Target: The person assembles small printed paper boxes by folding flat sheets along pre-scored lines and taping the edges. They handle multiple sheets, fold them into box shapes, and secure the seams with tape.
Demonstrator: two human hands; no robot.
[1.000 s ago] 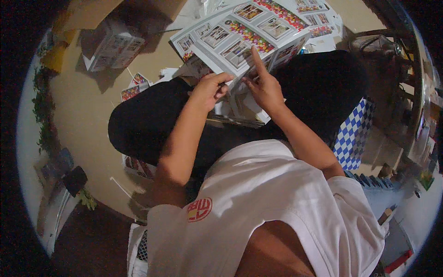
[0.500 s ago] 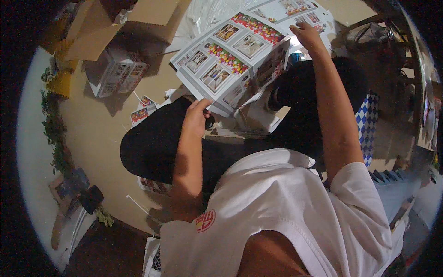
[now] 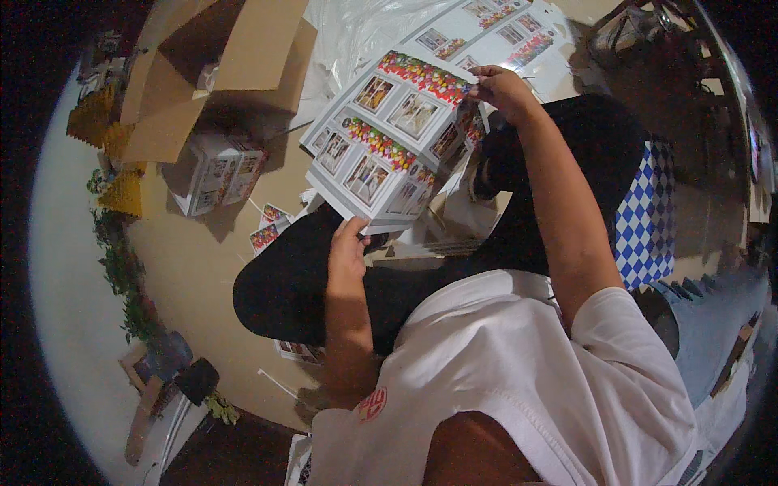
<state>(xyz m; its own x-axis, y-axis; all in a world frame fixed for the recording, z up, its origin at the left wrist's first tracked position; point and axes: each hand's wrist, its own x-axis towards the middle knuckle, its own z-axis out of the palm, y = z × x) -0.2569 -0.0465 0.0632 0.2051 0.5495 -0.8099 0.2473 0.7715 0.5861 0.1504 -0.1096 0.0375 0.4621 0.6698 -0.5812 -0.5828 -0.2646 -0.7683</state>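
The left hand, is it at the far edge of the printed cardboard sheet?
No, the left hand holds the near corner of the printed cardboard sheet.

The near corner of the card [image 3: 387,134] mostly hides the fingers of the left hand [image 3: 347,249]; the hold of the right hand [image 3: 508,93] at the right corner cannot be made out. The card covers part of a sheet [image 3: 512,39]. The carton [image 3: 261,49] and plastic [image 3: 365,28] are cut off above; plants [image 3: 124,271] along the left edge of the floor [image 3: 203,283] are blurred.

From my head, my 1 wide fisheye view looks steeply down, close above my white shirt [image 3: 502,356], and faces past my knees [image 3: 271,287] to the left edge of the floor [image 3: 194,283].
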